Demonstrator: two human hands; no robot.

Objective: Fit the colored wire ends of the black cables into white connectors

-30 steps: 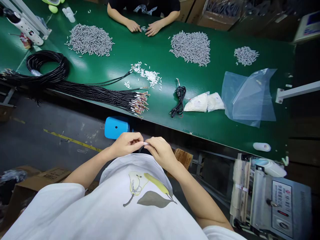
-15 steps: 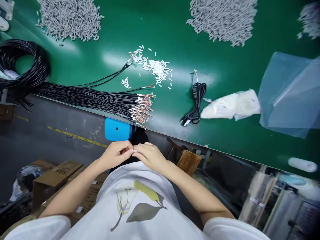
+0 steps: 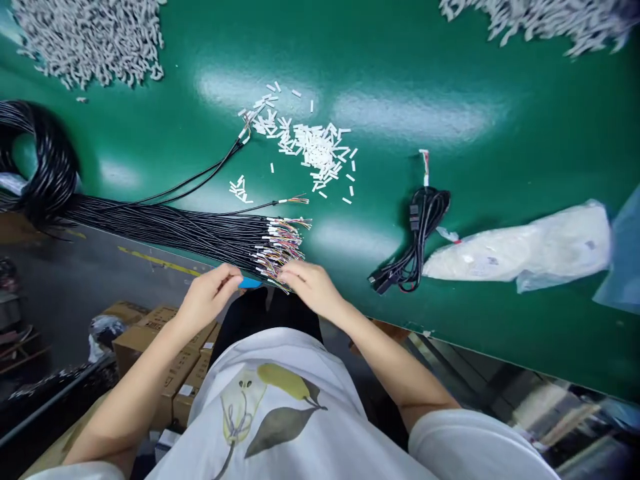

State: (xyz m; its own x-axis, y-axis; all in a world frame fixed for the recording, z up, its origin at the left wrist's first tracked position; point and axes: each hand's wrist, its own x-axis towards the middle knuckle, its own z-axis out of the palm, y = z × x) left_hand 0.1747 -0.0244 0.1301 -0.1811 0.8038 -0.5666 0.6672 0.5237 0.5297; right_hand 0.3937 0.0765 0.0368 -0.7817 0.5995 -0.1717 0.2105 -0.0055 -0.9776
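My left hand (image 3: pixel 213 291) is near the table's front edge, left of the cable ends, its thumb and fingertips pressed together; anything between them is too small to make out. My right hand (image 3: pixel 313 287) reaches to the colored wire ends (image 3: pixel 280 250) of the black cable bundle (image 3: pixel 175 227), fingers curled at the lower wires. Whether it grips one cannot be told. Behind the bundle lies a heap of small white tubes (image 3: pixel 317 148), and two cables end at its left side.
Grey pieces (image 3: pixel 95 40) are heaped at the back left and back right. A tied black cable (image 3: pixel 423 223) and a white plastic-wrapped bundle (image 3: pixel 525 250) lie to the right. Cardboard boxes (image 3: pixel 137 347) stand on the floor at lower left.
My hands, which were together in front of my shirt, have parted and moved forward to the table edge. My right hand has reached the wire ends. The view has shifted closer to the table.
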